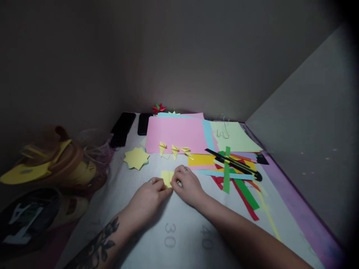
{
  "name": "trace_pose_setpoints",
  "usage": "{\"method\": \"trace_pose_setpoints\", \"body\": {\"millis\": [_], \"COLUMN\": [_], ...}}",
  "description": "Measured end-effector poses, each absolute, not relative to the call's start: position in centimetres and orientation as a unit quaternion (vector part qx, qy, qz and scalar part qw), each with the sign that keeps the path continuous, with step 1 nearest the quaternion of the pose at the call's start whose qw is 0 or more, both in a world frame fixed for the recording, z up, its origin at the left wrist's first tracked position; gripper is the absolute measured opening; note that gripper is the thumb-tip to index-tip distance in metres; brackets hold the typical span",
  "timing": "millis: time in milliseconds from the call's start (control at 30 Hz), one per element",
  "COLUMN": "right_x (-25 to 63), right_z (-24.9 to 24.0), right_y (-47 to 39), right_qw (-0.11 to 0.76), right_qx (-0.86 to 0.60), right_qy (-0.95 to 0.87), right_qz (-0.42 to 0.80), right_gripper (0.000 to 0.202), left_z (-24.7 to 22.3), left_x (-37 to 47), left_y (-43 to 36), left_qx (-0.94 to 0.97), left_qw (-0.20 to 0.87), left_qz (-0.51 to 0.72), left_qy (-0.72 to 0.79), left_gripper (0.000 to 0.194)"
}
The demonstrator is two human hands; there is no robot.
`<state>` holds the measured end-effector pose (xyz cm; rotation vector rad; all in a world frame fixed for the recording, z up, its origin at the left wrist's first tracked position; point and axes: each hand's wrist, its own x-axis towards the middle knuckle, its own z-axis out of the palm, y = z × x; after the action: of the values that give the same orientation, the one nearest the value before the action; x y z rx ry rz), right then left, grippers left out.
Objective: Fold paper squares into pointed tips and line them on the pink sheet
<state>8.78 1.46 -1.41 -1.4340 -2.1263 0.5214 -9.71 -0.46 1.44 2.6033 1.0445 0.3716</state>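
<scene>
Between my two hands a small yellow piece of paper (166, 178) lies on the pale table. My left hand (153, 192) has its fingers closed at the paper's lower left edge. The fingertips of my right hand (186, 185) pinch the right side of the same paper, covering part of it. Just beyond, three folded yellow paper pieces (175, 151) sit in a row by the edge of a pink sheet (176, 132). To the left rests a yellow paper star (136, 158), with a bluish layer showing beneath it.
Coloured paper strips (243, 194) lie heaped at right, with a black and yellow utility knife (238, 167) on them. Two dark phones (123, 125) lie at the back left, near a red and green paper star (159, 108). Caps (56, 160) crowd the left side.
</scene>
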Motion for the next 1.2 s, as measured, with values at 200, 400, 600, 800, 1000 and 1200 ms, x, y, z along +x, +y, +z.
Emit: {"method": "trace_pose_setpoints", "body": {"millis": [200,400,600,800,1000,1200], "right_x": [8.7,8.5,9.1,11.2,11.7,11.6], "right_z": [-1.3,-1.2,-1.0,-1.6,-1.4,-0.8], "right_y": [1.4,1.1,1.7,0.5,-1.4,-0.6], "right_qw": [0.24,0.228,0.215,0.345,0.295,0.279], "right_qx": [-0.535,-0.544,-0.598,-0.455,-0.312,-0.312], "right_qy": [-0.789,-0.793,-0.762,-0.81,-0.893,-0.891], "right_qz": [0.184,0.155,0.12,0.133,0.131,0.175], "right_gripper": [0.014,0.011,0.008,0.021,0.037,0.027], "left_z": [1.4,1.0,1.6,2.9,2.2,1.1], "left_x": [-9.2,-8.6,-8.4,-8.2,-9.4,-11.0], "left_y": [-0.7,-1.9,-2.5,-2.2,-1.0,0.3], "left_qx": [0.922,0.921,0.912,0.897,0.896,0.899], "left_qw": [0.111,0.056,0.075,0.121,0.152,0.114], "left_qz": [0.064,0.049,0.015,-0.023,0.056,0.133], "left_qy": [0.364,0.382,0.403,0.424,0.413,0.402], "left_gripper": [0.029,0.029,0.03,0.025,0.024,0.02]}}
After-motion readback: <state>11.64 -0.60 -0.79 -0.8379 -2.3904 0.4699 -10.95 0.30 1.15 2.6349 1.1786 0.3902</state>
